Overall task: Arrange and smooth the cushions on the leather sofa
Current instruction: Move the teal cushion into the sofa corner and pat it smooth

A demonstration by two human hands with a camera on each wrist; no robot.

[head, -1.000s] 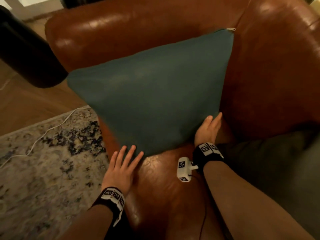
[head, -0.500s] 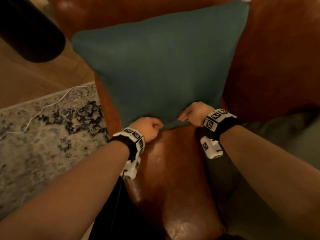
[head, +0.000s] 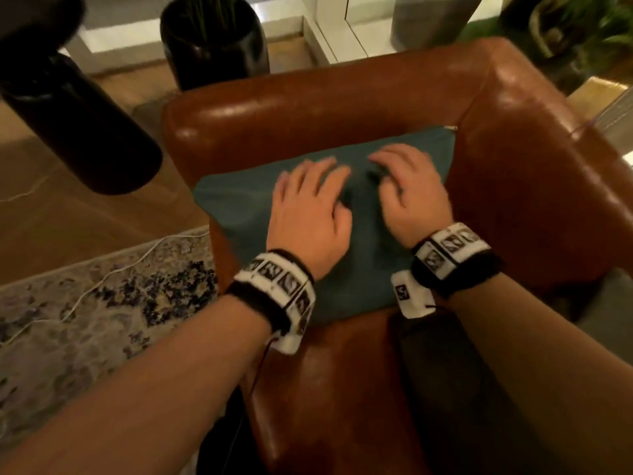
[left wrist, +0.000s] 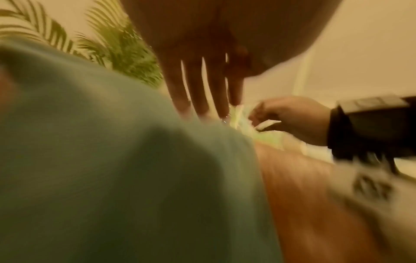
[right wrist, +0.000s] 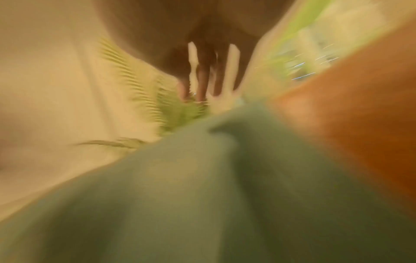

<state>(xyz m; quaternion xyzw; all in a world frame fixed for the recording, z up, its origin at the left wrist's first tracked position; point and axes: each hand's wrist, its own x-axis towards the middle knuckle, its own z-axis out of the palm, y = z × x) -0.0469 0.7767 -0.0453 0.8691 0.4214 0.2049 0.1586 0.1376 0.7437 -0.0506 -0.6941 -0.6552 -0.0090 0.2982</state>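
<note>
A teal cushion leans in the corner of the brown leather sofa, against its arm and backrest. Both hands lie on its face. My left hand is spread flat on the middle of the cushion, fingers straight. My right hand rests beside it to the right, fingers bent a little and pressing into the fabric. In the left wrist view the left fingers point straight along the cushion. The right wrist view is blurred; straight fingers hover over the teal fabric.
A dark grey cushion lies on the seat at lower right. Two black plant pots stand on the wooden floor behind the sofa arm. A patterned rug with a white cable across it lies to the left.
Both hands gripped the cushion's bottom edge half a second ago. They have let go and moved up onto its face. The cushion now sits lower and deeper in the corner.
</note>
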